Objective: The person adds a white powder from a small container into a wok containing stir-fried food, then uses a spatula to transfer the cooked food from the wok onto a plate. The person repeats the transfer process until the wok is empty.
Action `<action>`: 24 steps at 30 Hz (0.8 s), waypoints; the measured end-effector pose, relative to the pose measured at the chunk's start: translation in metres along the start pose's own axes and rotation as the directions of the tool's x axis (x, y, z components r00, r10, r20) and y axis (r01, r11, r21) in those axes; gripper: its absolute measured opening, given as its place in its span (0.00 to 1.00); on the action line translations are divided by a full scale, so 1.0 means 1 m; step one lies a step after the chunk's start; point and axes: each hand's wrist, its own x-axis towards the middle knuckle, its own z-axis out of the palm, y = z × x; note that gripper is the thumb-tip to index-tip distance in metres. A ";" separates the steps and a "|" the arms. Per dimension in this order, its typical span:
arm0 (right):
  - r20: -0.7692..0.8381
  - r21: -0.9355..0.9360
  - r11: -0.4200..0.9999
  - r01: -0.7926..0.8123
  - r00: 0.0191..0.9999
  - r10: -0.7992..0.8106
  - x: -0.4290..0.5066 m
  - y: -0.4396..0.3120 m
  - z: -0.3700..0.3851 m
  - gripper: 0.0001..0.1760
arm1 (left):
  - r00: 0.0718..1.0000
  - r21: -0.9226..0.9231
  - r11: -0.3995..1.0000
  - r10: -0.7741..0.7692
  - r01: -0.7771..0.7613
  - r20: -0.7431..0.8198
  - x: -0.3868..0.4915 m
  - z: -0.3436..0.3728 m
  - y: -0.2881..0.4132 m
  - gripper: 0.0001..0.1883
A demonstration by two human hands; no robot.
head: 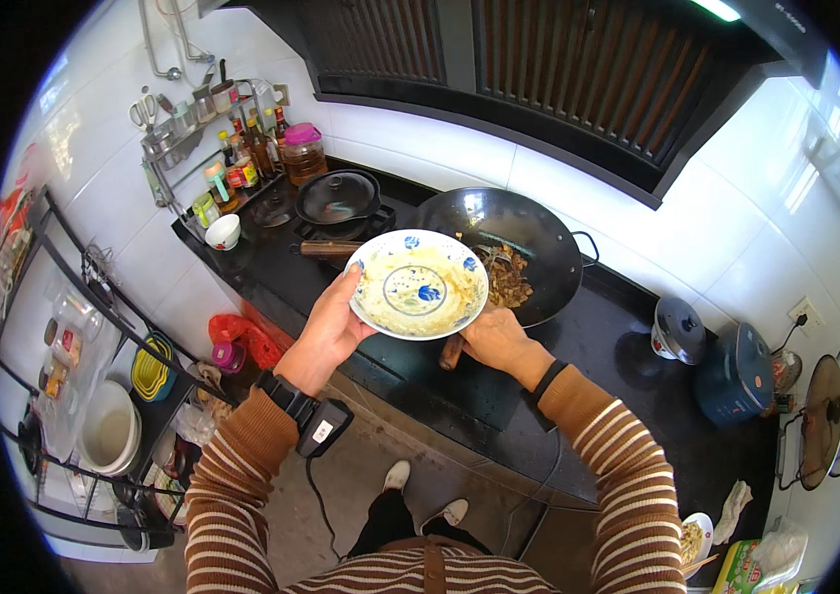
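My left hand (329,327) grips the left rim of a white plate with blue flowers (420,286), its inside smeared with yellowish residue and tilted towards me. Just right of the plate, my right hand (498,338) is closed on the wooden handle of a spatula (451,352). The metal end of that spatula lies among browned food pieces (509,278) in a black wok (550,249). The plate hides part of the wok and of the spatula. A second wooden handle (331,249), seemingly the wok's, sticks out to the left behind the plate.
A lidded black pot (338,197) stands on the stove's left, near a white bowl (223,232) and a rack of sauce bottles (245,160). Right of the wok are a lidded bowl (676,330), a blue cooker (736,375) and a plate of food (695,538). A range hood (479,96) hangs above.
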 end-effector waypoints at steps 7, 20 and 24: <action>-0.461 0.523 0.814 -0.254 0.719 0.520 -0.028 0.069 -0.064 0.10 | 0.995 0.052 0.995 -0.088 0.085 0.051 0.090 -0.001 0.000 0.19; -0.011 0.935 0.144 -0.325 0.378 0.926 -0.003 0.105 -0.068 0.05 | 0.860 0.876 0.061 0.236 -0.478 0.452 0.221 0.069 -0.022 0.24; -0.264 0.586 0.637 -0.502 0.625 0.735 0.003 0.110 -0.083 0.10 | 0.870 0.897 -0.082 0.220 -0.435 0.442 0.235 0.076 -0.015 0.23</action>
